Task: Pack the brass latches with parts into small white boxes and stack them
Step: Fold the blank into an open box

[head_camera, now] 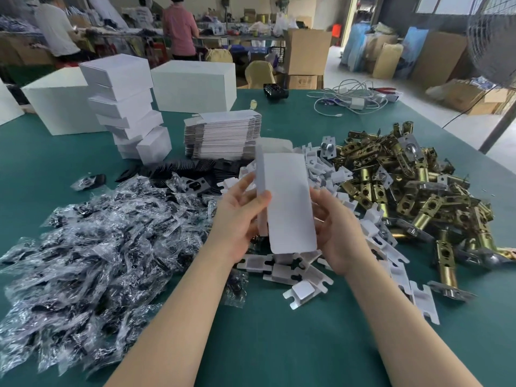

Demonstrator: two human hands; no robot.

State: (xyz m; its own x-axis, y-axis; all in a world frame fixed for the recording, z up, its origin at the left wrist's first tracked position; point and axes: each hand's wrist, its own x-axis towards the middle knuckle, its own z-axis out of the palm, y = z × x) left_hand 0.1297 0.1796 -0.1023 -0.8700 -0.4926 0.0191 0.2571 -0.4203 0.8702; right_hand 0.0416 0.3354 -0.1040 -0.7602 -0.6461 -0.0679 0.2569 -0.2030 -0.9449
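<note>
Both hands are up over the green table [279, 344] holding one small white box [287, 202]: left hand [240, 216] has thumb and fingers curled round its left edge, right hand [339, 230] grips the right side. Brass latches [405, 185] sit heaped just to the right, bagged parts [92, 247] piled on the left.

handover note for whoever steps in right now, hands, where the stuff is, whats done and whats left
Left hand: grips the left edge of the small white box, thumb on its front.
Right hand: holds the box's right side.
The box is held above the table, its near-end flap open; no latch visible in it.
Supplies: brass latches piled on the right, bagged parts on the left, white inserts under the hands, flat box blanks behind.
Done: a stack of closed boxes at back left.
Left: load this box with a latch and parts, close it, stack it, then repeat.
</note>
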